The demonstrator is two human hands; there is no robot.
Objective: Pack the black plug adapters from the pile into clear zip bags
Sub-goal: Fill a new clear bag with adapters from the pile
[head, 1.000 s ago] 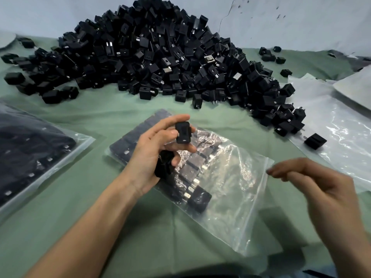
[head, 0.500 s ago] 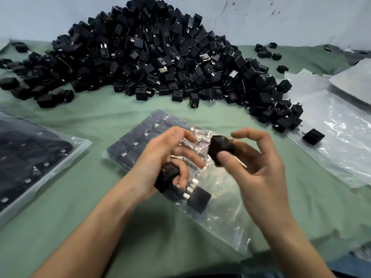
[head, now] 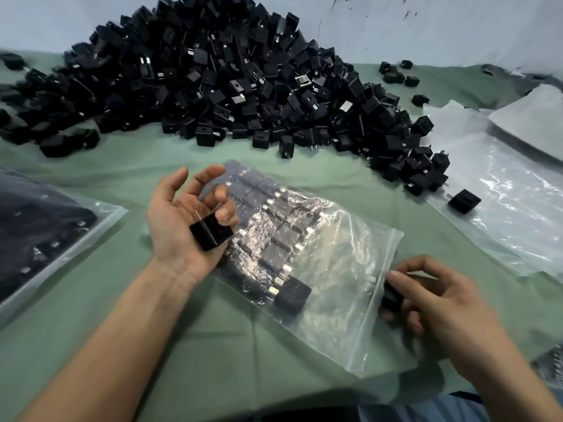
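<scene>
The right grip [head: 426,300] pinches a black adapter [head: 391,295] at the zip bag's [head: 341,263] mouth edge, which faces 4 o'clock. The packed rows [head: 274,236] lie toward 10 o'clock, so it likely slides that way. The left grip [head: 182,220], palm up at the bag's 9 o'clock, curls its fingers on a second adapter [head: 211,236].

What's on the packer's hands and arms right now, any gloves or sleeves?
The left hand and right hand are bare: no gloves, rings or watch visible. Both forearms are uncovered, no sleeve in view. The right hand is blurred.
</scene>
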